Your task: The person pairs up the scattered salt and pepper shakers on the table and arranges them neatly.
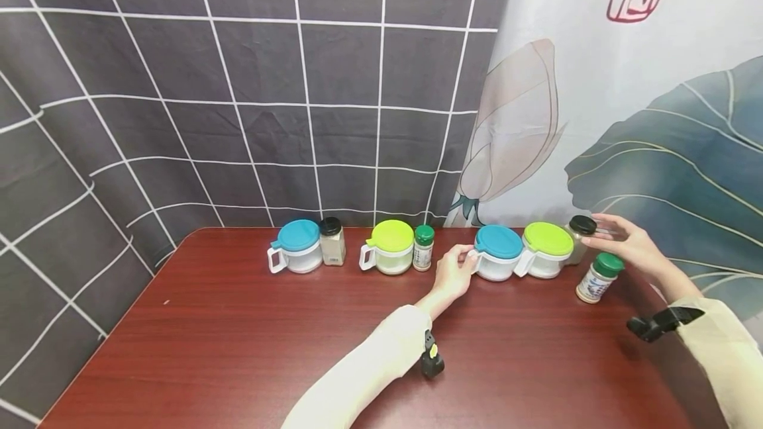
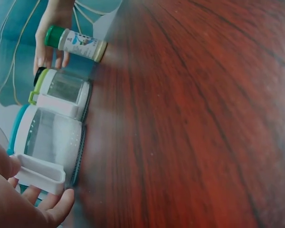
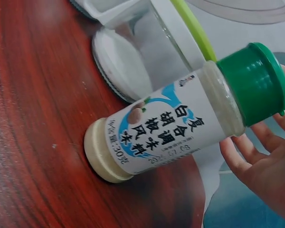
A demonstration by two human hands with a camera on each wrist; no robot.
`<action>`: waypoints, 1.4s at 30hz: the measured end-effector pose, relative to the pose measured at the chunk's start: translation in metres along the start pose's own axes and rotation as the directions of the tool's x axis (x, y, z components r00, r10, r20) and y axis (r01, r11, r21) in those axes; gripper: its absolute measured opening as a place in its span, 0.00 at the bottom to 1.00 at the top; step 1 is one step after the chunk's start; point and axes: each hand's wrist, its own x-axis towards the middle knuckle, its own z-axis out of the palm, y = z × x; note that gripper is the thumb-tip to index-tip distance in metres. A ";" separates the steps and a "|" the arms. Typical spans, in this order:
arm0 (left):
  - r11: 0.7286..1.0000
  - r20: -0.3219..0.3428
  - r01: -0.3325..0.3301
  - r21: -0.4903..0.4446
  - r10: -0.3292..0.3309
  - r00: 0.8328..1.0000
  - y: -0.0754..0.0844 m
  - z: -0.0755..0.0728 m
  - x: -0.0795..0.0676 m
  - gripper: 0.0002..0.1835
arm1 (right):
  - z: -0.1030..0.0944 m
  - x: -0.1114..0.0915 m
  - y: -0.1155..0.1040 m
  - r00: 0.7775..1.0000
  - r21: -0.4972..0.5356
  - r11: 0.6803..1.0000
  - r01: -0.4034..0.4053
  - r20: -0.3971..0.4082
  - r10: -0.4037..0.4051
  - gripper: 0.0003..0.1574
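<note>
My left hand [image 1: 453,275] holds the white handle of a blue-lidded seasoning jar [image 1: 498,253]; its thumb and fingers lie about the handle in the left wrist view. Against that jar stands a green-lidded seasoning jar [image 1: 545,251]. To its right is a black-capped bottle [image 1: 577,240], partly hidden. My right hand [image 1: 634,250] touches this bottle with outstretched fingers and thumb. In front of the right hand stands a green-capped shaker bottle [image 3: 164,123] with a printed label, apart from the fingers in the head view.
Farther left along the back edge stand another blue-lidded jar [image 1: 299,247], a black-capped bottle [image 1: 332,243], a lime-lidded jar [image 1: 391,249] and a green-capped shaker [image 1: 424,249]. The brown table [image 1: 238,343] ends at a tiled-pattern curtain [image 1: 262,71] and a flower-print curtain [image 1: 596,98].
</note>
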 end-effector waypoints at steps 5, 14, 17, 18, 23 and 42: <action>1.000 -0.005 -0.017 0.013 0.017 1.000 -0.003 0.001 0.001 0.12 | -0.005 0.002 0.007 0.999 0.037 0.999 0.028 0.043 -0.029 0.43; 0.999 0.000 -0.041 0.033 0.041 0.999 -0.003 0.000 -0.001 0.13 | -0.006 0.008 0.013 0.986 0.016 1.000 -0.014 0.164 0.011 0.53; 0.997 0.001 -0.051 0.056 0.051 0.999 -0.003 -0.001 -0.002 0.13 | -0.004 0.010 0.016 0.986 0.011 1.000 -0.008 0.166 0.005 0.54; 0.997 0.000 -0.056 0.060 0.057 0.998 -0.002 -0.001 -0.002 0.13 | -0.004 0.011 0.016 0.986 0.011 1.000 -0.003 0.167 0.001 0.53; 0.997 0.000 -0.060 0.054 0.060 0.998 -0.003 0.000 -0.001 0.12 | -0.003 0.015 0.019 0.982 -0.003 1.000 0.011 0.189 -0.010 0.53; 0.996 0.005 -0.037 0.084 0.037 0.999 -0.002 -0.001 0.000 0.11 | -0.003 0.023 0.025 0.970 -0.045 0.998 0.042 0.243 -0.030 0.47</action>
